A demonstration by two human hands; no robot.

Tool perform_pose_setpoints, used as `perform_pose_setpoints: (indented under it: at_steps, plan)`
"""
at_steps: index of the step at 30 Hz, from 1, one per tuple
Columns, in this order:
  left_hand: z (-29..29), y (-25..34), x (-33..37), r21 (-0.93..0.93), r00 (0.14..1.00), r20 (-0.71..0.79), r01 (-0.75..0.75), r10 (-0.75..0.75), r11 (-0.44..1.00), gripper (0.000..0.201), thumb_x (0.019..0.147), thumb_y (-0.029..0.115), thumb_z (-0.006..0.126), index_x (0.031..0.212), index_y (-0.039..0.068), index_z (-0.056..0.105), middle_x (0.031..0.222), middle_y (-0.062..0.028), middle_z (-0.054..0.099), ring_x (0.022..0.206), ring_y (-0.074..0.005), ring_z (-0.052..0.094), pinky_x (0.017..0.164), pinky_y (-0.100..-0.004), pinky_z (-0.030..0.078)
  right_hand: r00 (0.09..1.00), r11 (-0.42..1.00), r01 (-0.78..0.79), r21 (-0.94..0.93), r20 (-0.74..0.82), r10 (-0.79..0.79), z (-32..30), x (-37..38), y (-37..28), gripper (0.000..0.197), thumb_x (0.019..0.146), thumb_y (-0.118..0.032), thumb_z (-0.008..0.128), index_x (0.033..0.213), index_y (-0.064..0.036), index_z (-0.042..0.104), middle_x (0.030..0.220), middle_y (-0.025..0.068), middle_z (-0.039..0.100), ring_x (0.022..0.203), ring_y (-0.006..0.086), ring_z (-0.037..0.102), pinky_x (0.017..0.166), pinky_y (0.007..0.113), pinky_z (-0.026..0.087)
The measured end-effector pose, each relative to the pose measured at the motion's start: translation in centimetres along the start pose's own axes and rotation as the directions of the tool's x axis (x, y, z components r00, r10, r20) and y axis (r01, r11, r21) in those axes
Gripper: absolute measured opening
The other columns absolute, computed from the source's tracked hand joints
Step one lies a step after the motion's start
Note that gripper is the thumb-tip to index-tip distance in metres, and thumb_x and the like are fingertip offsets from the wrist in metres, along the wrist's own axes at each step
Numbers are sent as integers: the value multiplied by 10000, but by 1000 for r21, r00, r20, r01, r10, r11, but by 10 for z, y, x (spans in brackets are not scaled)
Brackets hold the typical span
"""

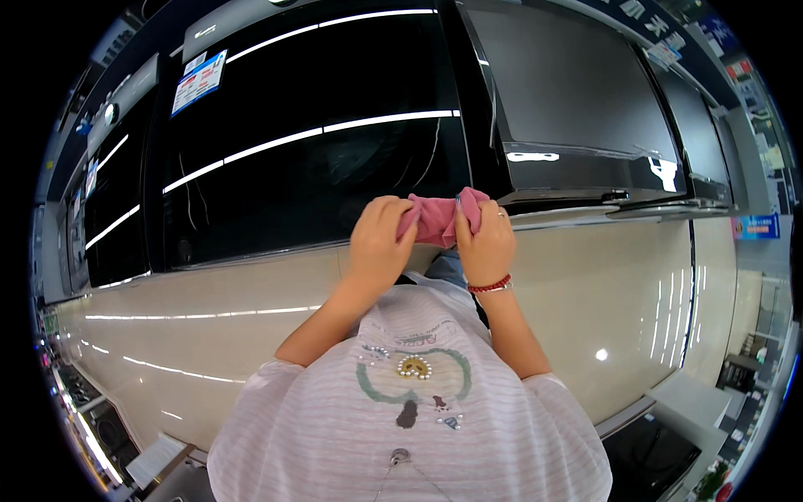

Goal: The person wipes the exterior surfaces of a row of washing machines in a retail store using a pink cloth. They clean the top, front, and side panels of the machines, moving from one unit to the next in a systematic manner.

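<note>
A pink cloth [437, 221] is bunched between my two hands, held in front of my body. My left hand [381, 238] grips its left end, fingers curled round it. Its right end is pinched in my right hand [487, 247], with the thumb laid along the fabric. A red bead bracelet [490, 285] circles my right wrist. Just beyond the hands is the front edge of a glossy black appliance panel [309, 184], which mirrors the ceiling lights. Whether the cloth touches that panel I cannot tell.
To the right stands a grey-topped appliance [577, 84] with a shiny front edge. A price card [199, 84] sits on the black panel at the far left. Pale glossy floor tiles [209, 335] stretch around me. Behind me at the right is another dark appliance [648, 456].
</note>
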State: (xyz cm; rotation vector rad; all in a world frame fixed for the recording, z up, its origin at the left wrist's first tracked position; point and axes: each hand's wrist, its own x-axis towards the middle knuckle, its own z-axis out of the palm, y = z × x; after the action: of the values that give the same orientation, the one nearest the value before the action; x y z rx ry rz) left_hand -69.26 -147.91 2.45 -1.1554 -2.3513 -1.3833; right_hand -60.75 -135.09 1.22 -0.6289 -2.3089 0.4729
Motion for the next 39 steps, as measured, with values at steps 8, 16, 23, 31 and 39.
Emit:
perform_pose_setpoints:
  at_steps: [8,16,23,31,39]
  plan:
    - [35,-2,20,76,991,45,-127,124,989,216,685,-7,584,898,6,552,924,-131,522,829,-297,515,717,-350,433,975,939,176,-296,183,-125,28,56,-2,199,789,-236,563,718,-77,467,612,70,542,598,246,568,491,334,451]
    - [50,-9,56,252,987,55,-158,149,955,195,696,13,556,879,-15,494,892,-157,507,811,-313,511,694,-364,436,965,927,222,-301,202,-165,52,97,5,183,783,-241,559,726,-85,480,614,91,565,558,248,593,461,326,472]
    - [26,11,0,86,988,109,-123,114,989,184,713,15,562,893,-9,533,941,-142,541,826,-311,536,694,-348,451,954,922,209,-325,275,-120,15,32,-8,204,797,-257,549,732,-95,444,613,65,537,543,226,572,448,314,450]
    - [24,7,-2,13,981,151,-125,122,992,119,751,21,535,864,-17,540,903,-140,543,799,-304,540,682,-354,454,928,931,256,-261,335,-161,9,24,-4,216,819,-247,534,724,-81,432,592,75,526,515,236,562,434,326,440]
    - [55,-13,77,396,976,68,-216,206,893,196,648,15,549,837,2,501,831,-140,495,774,-271,517,663,-317,445,938,921,278,-272,286,-198,53,111,7,102,762,-173,547,772,-78,512,675,106,592,606,263,619,496,326,495]
